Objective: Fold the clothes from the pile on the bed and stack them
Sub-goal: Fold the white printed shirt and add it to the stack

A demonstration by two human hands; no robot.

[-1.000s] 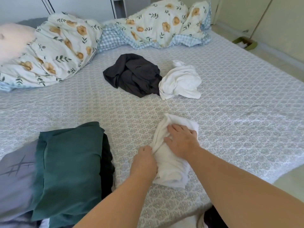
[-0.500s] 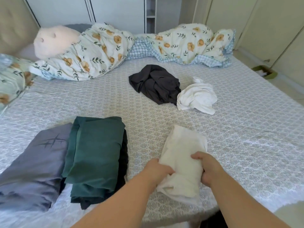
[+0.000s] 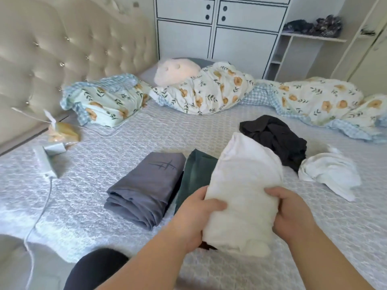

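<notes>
- We see the bed (image 3: 104, 216) filling most of the view, its patterned sheet bare between the clothes.
- Along the far side lies a floral duvet (image 3: 209, 95), bunched in a long roll, with a pale plush pillow (image 3: 176, 70) resting at its left end.
- A tufted headboard (image 3: 62, 49) stands at the left, and a white cabinet (image 3: 219, 34) at the back.
- We hold a folded white garment (image 3: 243, 195) lifted above the folded clothes, its far end tipped up; it covers much of the green one.
- A folded grey garment (image 3: 144, 189) lies on the sheet, touching the folded green garment (image 3: 194, 176) just to its right.
- A crumpled black garment (image 3: 276, 139) sits farther back on the right, with a crumpled white cloth (image 3: 333, 174) touching its near right edge.
- Our left hand (image 3: 194, 214) is closed around the near left side of the white garment, thumb on top.
- Our right hand (image 3: 293, 210) clasps the near right side likewise, fingers curled under.
- A white charger (image 3: 45, 162) with its cable lies near the left edge, beside a small yellowish bag (image 3: 62, 132), blurred.
</notes>
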